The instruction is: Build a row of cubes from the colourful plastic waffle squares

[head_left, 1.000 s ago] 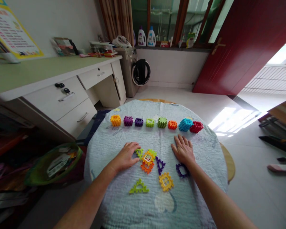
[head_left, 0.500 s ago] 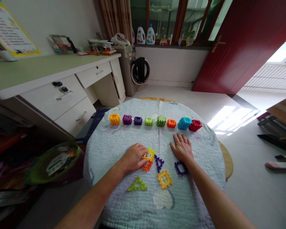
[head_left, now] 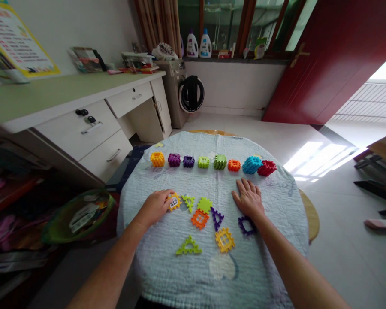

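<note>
My left hand (head_left: 156, 206) is closed on a yellow square tile (head_left: 174, 201) with a white window, holding it on the quilted cloth (head_left: 167, 266) left of the loose pieces. My right hand (head_left: 249, 199) lies flat and open on the cloth, holding nothing. Between the hands lie a green triangle (head_left: 189, 201), a green square tile (head_left: 205, 204), an orange square tile (head_left: 199, 219) and a purple triangle (head_left: 216, 218). Nearer me sit another green triangle (head_left: 188, 247), a yellow square tile (head_left: 224, 240) and a purple square tile (head_left: 245, 225) by my right wrist.
A row of built cubes runs across the far side of the round table, from orange (head_left: 157, 159) to blue (head_left: 251, 165) and red (head_left: 266, 168). A desk with drawers (head_left: 93, 128) stands at left, a green basket (head_left: 77, 214) below it, a washing machine (head_left: 186, 92) behind.
My left hand has taken the yellow windowed tile off the pile and slid it left, uncovering the green square and green triangle. The right hand has stayed flat.
</note>
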The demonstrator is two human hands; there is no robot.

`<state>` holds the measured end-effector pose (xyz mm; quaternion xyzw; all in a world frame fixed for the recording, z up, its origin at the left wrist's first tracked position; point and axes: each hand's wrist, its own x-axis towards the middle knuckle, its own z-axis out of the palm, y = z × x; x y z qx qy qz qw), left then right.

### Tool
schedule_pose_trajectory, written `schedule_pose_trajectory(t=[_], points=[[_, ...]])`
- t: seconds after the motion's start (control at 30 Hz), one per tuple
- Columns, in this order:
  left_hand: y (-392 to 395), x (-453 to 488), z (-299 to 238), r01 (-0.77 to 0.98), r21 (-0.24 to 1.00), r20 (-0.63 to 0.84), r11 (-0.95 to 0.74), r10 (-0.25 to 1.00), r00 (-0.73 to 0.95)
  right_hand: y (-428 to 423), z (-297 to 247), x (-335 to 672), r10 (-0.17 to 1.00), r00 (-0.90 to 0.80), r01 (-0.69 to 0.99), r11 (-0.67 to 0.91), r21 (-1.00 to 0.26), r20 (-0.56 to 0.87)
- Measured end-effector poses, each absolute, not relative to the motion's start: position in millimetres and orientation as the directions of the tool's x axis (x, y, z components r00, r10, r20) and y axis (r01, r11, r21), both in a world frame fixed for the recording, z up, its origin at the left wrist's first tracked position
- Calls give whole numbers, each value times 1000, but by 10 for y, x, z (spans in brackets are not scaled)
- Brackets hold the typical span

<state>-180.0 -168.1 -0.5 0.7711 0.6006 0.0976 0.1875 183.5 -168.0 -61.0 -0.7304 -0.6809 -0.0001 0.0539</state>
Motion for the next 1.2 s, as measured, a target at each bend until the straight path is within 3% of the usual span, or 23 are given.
schedule_pose_trajectory(t=[0.1, 0.17, 0.43, 0.63, 0.9, 1.07, 1.2], points=[[-1724, -1864, -56, 942, 232, 57, -242, 970, 235, -1683, -596, 1829, 994, 77, 994, -71, -80, 72], [-1762, -1875, -71, 942, 227, 95, -248, 968, 232, -1685, -594, 1828, 994, 76, 995, -71, -77, 74], [-1776, -1847, -33, 783, 328, -170, -529, 782, 600, -1681, -620, 1841, 994, 74, 995, -67, -74, 86], [-1687, -1829, 115, 780, 297, -176, -551, 771, 612, -1679, -616, 1840, 993, 73, 996, -67, -67, 93], [-1726, -1838, 153, 821, 157, -153, -548, 808, 569, -1680, -616, 1844, 993, 71, 994, -62, -86, 94], [-1974, -1508, 289, 832, 252, 34, -494, 864, 502, -1686, -603, 1836, 993, 76, 993, -67, -94, 88], [-2395, -807, 275, 602, 396, -6, -693, 654, 756, -1694, -585, 1828, 994, 78, 993, -71, -95, 80]])
